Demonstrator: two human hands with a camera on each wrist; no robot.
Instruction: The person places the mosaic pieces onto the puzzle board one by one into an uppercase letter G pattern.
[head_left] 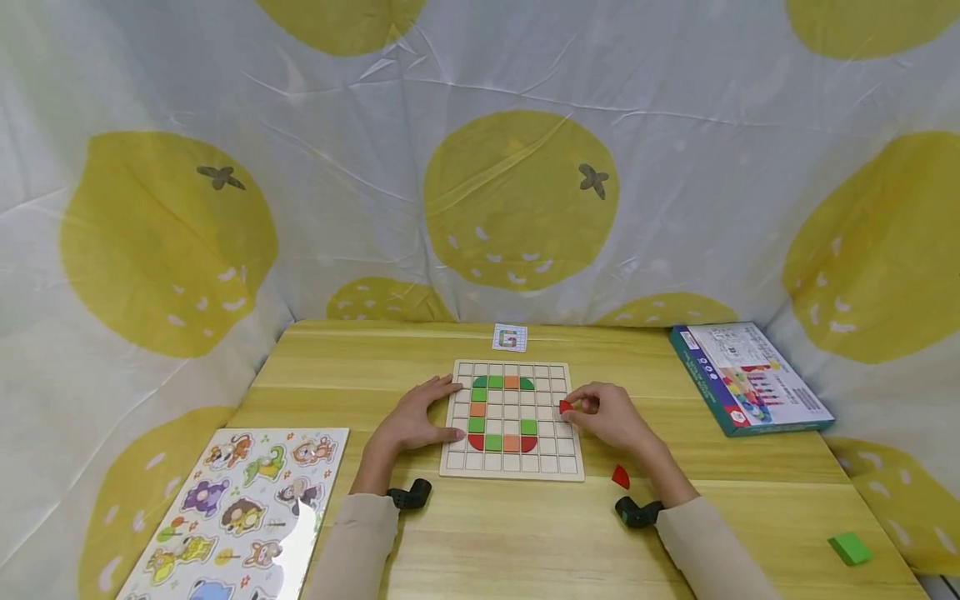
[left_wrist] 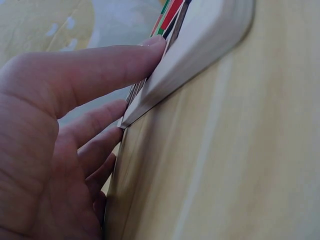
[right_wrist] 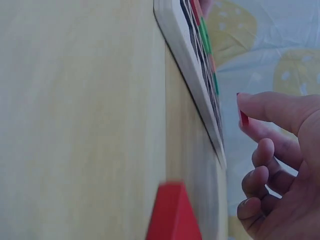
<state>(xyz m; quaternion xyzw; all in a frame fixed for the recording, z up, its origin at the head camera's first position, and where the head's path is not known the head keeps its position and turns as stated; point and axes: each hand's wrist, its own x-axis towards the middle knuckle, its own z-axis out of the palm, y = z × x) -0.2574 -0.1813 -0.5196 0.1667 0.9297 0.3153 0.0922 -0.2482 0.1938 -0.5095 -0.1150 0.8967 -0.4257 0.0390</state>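
A wooden grid board [head_left: 505, 421] lies on the table, with green, orange and red tiles set in a broken ring on it. My left hand [head_left: 414, 414] rests at its left side, thumb and fingertips spread and touching the rim; the left wrist view shows the thumb [left_wrist: 115, 67] straight along the board's edge. Over the board's right side, my right hand [head_left: 609, 410] pinches a red quarter-round tile [head_left: 565, 407] between thumb and index finger. In the right wrist view that tile is largely hidden by the fingertips, and the other fingers are curled loosely.
Another red tile [head_left: 620, 477] lies right of the board, near my right wrist. A small pattern card [head_left: 510, 337] sits behind the board. At the left is an animal puzzle [head_left: 247, 500]; at the right are a flat box [head_left: 752, 379] and a green block [head_left: 851, 548].
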